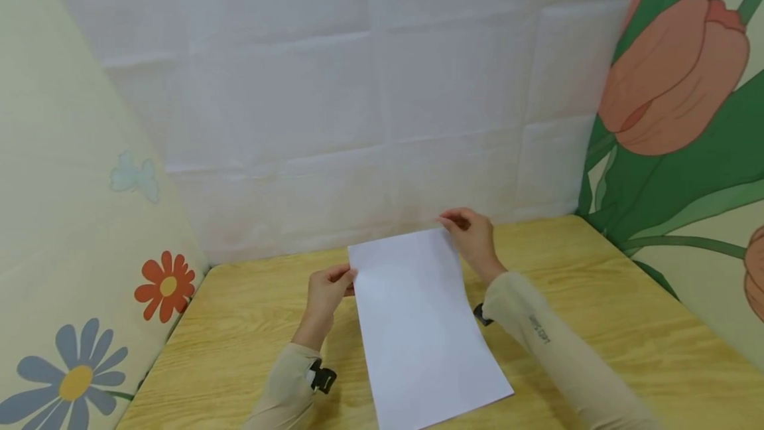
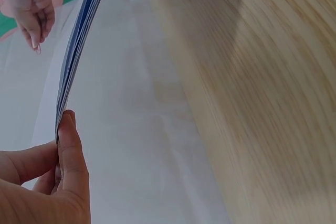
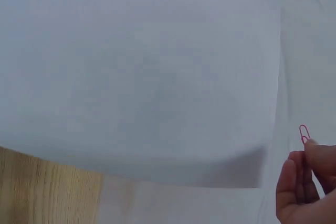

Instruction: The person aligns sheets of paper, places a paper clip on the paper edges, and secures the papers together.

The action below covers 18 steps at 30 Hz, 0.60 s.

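The paper stack (image 1: 424, 330) looks light and bendy, so pinch its edge, as the left grip (image 1: 325, 289) does. A tiny red paper clip (image 3: 304, 136), maybe slippery, is pinched in the right grip (image 1: 474, 236) near the stack's far corner. Both are up over the counter (image 1: 251, 324).

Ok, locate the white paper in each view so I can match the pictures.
Head: the white paper spans lower centre, its left edge pinched by the left hand.
Left wrist: upper left, edge-on as thin layers above the left hand's fingers.
Right wrist: fills most of the frame, left of the right hand.
Shared landmark: the wood-grain table, lower left in right wrist, right in left wrist.
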### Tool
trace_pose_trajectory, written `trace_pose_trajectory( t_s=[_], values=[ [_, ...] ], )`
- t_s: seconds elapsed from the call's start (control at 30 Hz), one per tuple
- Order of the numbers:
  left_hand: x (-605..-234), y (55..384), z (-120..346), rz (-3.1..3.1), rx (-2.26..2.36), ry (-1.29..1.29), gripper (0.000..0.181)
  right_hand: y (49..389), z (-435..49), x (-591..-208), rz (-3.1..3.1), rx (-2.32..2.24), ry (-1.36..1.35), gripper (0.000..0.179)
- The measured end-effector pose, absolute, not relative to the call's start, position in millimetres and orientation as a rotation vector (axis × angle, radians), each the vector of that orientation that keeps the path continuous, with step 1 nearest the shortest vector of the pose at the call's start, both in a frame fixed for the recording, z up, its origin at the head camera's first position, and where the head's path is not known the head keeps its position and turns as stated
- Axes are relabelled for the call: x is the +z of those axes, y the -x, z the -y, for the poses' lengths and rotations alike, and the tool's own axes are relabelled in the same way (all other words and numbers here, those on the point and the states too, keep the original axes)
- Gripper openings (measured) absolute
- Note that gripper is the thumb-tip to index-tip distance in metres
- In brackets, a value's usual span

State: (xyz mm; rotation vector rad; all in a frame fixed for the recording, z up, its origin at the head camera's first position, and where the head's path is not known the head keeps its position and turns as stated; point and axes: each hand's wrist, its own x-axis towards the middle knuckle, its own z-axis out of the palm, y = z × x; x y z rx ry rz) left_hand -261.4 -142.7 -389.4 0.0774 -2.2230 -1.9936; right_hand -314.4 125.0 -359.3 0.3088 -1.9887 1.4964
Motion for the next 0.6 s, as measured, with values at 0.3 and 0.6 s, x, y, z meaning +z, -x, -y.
trace_pose_trajectory(
  t_s=[0.3,0.6],
  values=[
    [-388,261,139,2.195,-2.010,-0.043,0.022,311,-110,-361,2.040,1.486,-0.379,0.014],
    [-388,261,138,2.183,-2.018,-0.054,0.022,311,-95,-363,1.999,1.519,-0.448,0.013]
  ],
)
